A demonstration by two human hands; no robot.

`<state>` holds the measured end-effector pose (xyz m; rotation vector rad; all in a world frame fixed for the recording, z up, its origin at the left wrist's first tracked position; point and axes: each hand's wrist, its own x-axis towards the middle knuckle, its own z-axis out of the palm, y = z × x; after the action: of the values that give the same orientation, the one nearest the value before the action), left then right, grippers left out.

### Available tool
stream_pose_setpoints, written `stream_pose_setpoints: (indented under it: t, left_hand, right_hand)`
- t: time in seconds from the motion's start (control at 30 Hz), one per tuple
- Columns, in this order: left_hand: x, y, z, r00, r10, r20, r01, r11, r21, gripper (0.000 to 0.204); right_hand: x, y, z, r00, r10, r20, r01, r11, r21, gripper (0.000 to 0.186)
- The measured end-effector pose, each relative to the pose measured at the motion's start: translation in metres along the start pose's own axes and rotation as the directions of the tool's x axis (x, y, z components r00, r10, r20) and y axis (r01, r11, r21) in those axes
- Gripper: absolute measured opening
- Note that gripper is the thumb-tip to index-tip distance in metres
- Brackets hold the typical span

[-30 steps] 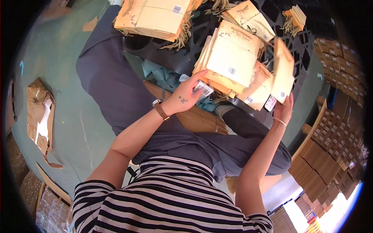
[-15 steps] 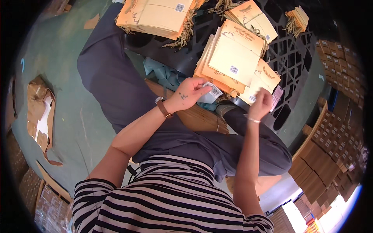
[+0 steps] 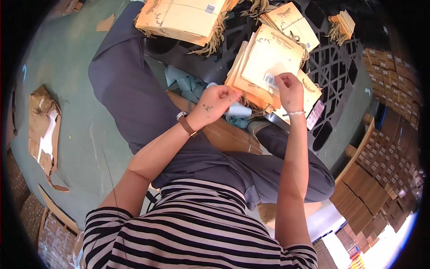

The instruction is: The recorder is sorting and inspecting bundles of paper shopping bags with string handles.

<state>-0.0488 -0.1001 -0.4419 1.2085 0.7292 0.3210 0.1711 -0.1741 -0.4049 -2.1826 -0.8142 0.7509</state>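
The top one of a stack of pale orange paper bags [image 3: 273, 58] with twisted cord handles lies in front of my hands. My right hand [image 3: 290, 92] is over this bag's near edge, thumb and fingers pinched at the side of a white barcode label [image 3: 270, 80]. The label rests on or just above the paper; I cannot tell which. Left of it, my left hand [image 3: 217, 104] is closed in a pinch beside the stack. A pale blue-white label strip [image 3: 240, 110] hangs at its fingertips, running down toward bluish crumpled strip [image 3: 188, 87] below.
More bags with cord handles [image 3: 179, 20] lie on the black slatted pallet [image 3: 333, 67], with a smaller bundle [image 3: 342, 24] at far right. A pink phone-like object [image 3: 316, 114] sits beside the stack. Stacked cartons [image 3: 385, 152] stand right; torn brown paper [image 3: 45, 130] lies left.
My right hand has moved up and left from the phone-like object to the label on the top bag. My left hand has shifted slightly left; the barcode label at its fingertips no longer shows there.
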Motion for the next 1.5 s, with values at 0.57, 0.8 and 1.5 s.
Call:
stream_pose_setpoints:
  t: [0.57, 0.8, 1.5]
  left_hand:
    - [0.004, 0.023, 0.012, 0.96, -0.055, 0.275, -0.008, 0.975, 0.224, 0.071]
    - [-0.001, 0.018, 0.006, 0.954, -0.024, 0.3, -0.004, 0.996, 0.092, 0.07]
    - [-0.002, 0.013, 0.003, 0.956, -0.041, 0.291, -0.04, 0.963, 0.266, 0.064]
  right_hand:
    - [-0.013, 0.024, 0.0, 0.921, 0.072, -0.383, -0.184, 0.947, -0.263, 0.065]
    - [-0.03, 0.013, -0.026, 0.935, 0.23, -0.271, -0.154, 0.949, 0.274, 0.042]
    - [-0.057, 0.05, -0.092, 0.907, 0.28, -0.315, 0.237, 0.278, 0.931, 0.02]
